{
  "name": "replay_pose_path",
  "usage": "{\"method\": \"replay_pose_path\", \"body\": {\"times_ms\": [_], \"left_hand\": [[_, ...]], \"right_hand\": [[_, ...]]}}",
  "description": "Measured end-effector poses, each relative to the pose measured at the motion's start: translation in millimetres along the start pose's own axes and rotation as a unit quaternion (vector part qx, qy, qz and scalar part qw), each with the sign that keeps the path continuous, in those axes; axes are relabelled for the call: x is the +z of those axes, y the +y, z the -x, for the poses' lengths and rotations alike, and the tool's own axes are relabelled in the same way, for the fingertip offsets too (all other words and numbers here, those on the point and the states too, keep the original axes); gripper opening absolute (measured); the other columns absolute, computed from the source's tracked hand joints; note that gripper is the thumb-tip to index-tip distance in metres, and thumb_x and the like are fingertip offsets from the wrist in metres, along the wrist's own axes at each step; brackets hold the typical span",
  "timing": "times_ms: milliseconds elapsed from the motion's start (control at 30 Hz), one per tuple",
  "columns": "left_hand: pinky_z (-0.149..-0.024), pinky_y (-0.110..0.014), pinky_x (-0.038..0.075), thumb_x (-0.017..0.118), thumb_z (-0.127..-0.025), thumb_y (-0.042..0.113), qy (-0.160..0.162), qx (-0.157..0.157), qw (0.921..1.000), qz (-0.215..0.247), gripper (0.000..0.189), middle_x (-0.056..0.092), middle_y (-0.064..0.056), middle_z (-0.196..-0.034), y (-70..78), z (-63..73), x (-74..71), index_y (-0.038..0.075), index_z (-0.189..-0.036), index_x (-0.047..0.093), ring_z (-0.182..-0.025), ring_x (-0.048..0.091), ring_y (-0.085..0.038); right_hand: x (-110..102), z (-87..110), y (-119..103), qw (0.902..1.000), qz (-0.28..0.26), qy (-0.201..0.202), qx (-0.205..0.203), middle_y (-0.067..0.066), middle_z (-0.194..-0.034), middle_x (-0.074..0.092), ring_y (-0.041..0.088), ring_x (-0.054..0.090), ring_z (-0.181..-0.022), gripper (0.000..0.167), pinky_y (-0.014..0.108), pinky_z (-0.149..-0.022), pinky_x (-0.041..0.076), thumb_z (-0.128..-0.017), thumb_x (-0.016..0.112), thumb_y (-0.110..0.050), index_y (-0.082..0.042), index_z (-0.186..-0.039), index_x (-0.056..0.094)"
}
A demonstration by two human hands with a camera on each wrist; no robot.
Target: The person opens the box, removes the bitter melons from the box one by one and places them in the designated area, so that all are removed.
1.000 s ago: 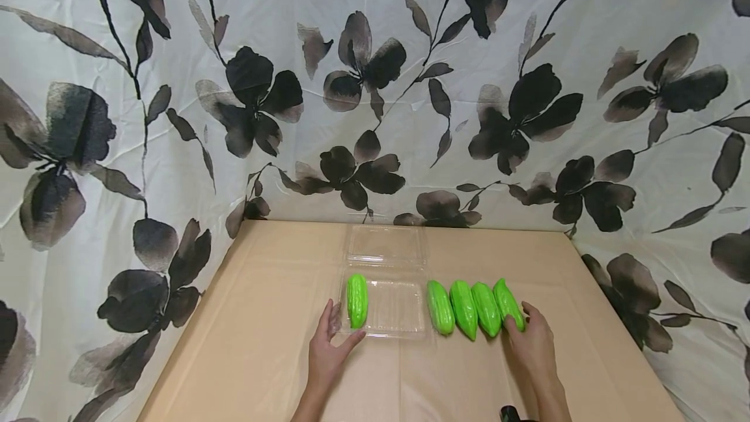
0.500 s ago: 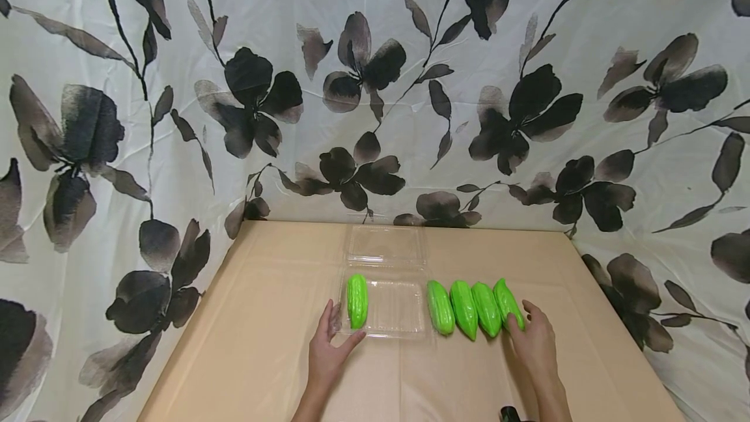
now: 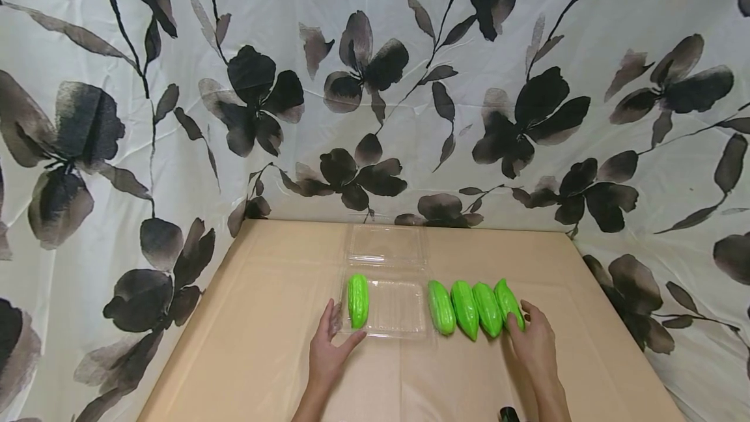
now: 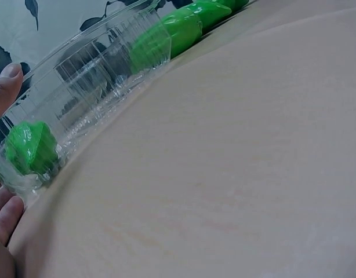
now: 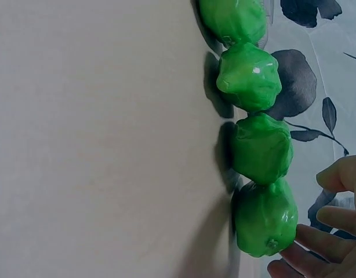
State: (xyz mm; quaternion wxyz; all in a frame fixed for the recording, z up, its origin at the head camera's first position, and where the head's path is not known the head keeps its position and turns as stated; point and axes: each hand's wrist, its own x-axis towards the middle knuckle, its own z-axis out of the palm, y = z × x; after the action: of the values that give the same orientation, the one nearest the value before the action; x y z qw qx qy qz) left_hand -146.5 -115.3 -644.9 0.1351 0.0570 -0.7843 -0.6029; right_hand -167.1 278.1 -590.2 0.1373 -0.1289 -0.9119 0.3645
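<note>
A clear plastic clamshell container (image 3: 398, 308) lies with its lid (image 3: 387, 244) folded back behind it. In its left end is a bright green, ridged, cucumber-shaped vegetable (image 3: 358, 301). My left hand (image 3: 329, 351) holds the container's near left corner, the thumb (image 4: 7, 84) by the rim and the other fingers low at the side in the left wrist view. Several similar green vegetables (image 3: 465, 310) stand in a row right of the container. At the row's right end, my right hand (image 3: 533, 340) touches the last vegetable (image 5: 266, 220) with spread, relaxed fingers.
The table (image 3: 246, 344) has a tan cover, its far edge meeting a white cloth (image 3: 433, 148) with dark flowers. A small black object (image 3: 508, 414) shows beside the right wrist at the bottom of the head view.
The head view shifts very slightly against the cloth. Both hands, the container and the vegetables stay in place.
</note>
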Motion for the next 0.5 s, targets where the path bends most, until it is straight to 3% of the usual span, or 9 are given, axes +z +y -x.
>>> {"method": "replay_pose_path", "body": {"times_ms": [500], "left_hand": [[-0.114,-0.049,0.046,0.086,-0.079,0.035,-0.007,0.002,1.0000,0.001,0.097,0.049,-0.010,-0.154,-2.9,-0.1,-1.6,0.016,-0.157,0.032,-0.141,0.048,-0.035]], "right_hand": [[4.3,2.7,1.2,1.0000,0.007,-0.002,0.005,0.033,-0.128,0.057,0.048,0.055,-0.120,0.048,0.061,-0.093,0.050,-0.099,0.054,-0.019,0.010,-0.137,0.051]]}}
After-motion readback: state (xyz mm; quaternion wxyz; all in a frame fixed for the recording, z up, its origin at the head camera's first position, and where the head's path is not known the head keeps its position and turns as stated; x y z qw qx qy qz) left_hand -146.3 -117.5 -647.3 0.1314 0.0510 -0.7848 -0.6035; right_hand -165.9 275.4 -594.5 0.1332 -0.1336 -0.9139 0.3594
